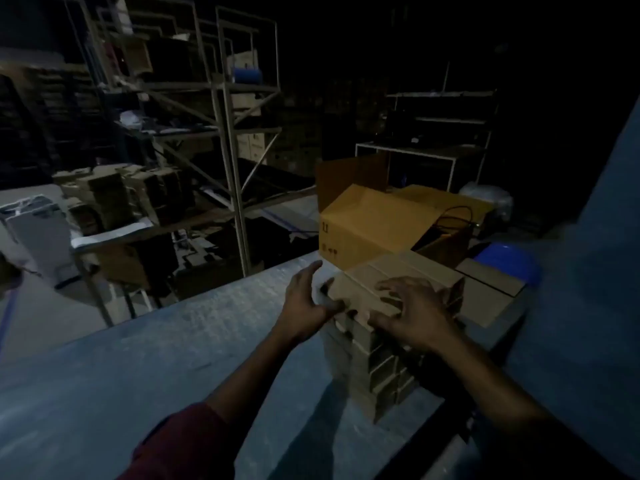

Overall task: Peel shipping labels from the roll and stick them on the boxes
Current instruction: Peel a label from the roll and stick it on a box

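Note:
A stack of small brown cardboard boxes (372, 368) stands on the grey table (156, 368) in a dim room. The top box (398, 275) lies flat on the stack. My left hand (306, 301) sits at the top box's left end, thumb against its near corner and fingers spread. My right hand (412, 315) rests with spread fingers on the top box's near right part. No label roll or loose label shows in this blurred view.
A large open yellow-brown carton (367, 230) with a black cable in it stands behind the stack. A flat cardboard piece (491, 289) and a blue round object (509, 261) lie to the right. Metal shelving (228, 140) with boxes stands beyond the table's far edge.

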{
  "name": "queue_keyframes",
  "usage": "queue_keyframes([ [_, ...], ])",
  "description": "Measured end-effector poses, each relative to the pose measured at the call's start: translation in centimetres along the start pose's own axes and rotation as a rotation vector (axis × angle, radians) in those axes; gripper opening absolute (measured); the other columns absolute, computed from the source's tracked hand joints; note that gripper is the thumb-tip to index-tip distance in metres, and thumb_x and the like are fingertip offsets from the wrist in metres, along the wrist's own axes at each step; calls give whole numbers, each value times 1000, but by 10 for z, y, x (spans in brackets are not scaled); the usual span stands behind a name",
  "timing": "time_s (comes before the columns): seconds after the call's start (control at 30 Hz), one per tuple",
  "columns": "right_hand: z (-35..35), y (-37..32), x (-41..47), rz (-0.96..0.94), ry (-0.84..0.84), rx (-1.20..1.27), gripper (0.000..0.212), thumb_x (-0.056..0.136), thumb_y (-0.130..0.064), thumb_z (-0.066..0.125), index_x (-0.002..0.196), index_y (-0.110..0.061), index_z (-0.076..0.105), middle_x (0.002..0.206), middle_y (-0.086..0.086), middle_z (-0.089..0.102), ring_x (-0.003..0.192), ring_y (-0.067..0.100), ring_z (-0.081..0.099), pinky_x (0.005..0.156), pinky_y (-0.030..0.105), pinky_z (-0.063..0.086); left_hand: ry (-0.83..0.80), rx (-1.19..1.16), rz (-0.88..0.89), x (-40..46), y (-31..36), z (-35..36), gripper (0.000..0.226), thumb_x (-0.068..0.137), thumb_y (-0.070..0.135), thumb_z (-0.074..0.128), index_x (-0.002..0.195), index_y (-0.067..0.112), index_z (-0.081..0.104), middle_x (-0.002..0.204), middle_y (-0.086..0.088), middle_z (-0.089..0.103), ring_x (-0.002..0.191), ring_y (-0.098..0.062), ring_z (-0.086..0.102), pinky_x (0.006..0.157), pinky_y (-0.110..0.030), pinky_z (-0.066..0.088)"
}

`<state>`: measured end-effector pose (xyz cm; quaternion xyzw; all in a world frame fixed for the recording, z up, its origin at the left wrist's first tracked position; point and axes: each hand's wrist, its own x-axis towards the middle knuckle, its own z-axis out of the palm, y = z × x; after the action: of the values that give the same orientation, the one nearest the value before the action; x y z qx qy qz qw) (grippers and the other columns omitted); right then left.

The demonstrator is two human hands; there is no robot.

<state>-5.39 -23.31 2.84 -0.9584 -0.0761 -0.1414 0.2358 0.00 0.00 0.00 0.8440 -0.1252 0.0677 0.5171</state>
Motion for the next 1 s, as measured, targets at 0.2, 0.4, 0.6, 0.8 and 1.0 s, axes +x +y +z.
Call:
queue_keyframes([
  [0.2,22,38,14,24,96,128,41,86,-35,54,122,-24,72,116,-3,70,119,26,55,91,25,37,-206,207,59,-11,-25,41,136,47,86,85,149,74,-4,166,14,-37,158,-25,-24,126,-67,13],
  [0.4,22,46,21,19,157,215,44,86,-24,43,117,-23,73,108,-14,68,114,22,57,92,27,40,-61,126,103,-3,-28,57,112,49,75,91,146,54,40,168,6,-9,160,-28,3,123,-51,34],
  [0.6,9,32,28,-57,247,323,33,95,-13,54,118,-25,73,116,-15,69,119,17,57,94,25,51,163,-575,-62,4,8,20,72,58,60,83,122,31,65,125,-6,64,119,-26,61,99,-41,52],
  [0.8,21,-32,41,-280,99,372,50,87,-34,67,135,-43,55,137,-23,53,131,5,46,106,25,44,262,-1068,-336,-25,14,-46,91,58,69,73,133,17,68,123,-20,71,111,-40,69,110,-53,45],
  [1.0,88,-116,48,-504,-201,280,108,78,-62,75,159,-49,6,170,-16,13,157,10,10,125,36,16,166,-1308,-419,-79,-22,-92,102,63,74,79,144,15,61,146,-30,54,131,-54,56,116,-62,38],
])
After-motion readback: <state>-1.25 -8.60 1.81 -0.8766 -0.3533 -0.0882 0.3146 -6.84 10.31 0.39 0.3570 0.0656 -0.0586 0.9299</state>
